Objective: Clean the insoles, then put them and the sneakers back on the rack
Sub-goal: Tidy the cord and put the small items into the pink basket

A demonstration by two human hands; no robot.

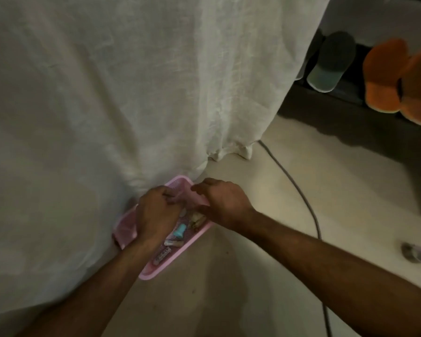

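A white curtain [131,93] fills my ten o'clock. A grey cable [299,190] runs at three. A disc [414,252] lies at four.

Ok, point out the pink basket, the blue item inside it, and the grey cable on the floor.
pink basket [180,254]: head view, on its near right rim.
blue item [180,231]: head view, on its middle.
grey cable [299,190]: head view, mid-run across the floor.

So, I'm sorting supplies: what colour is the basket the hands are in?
Pink, seen in the head view: the basket on the floor.
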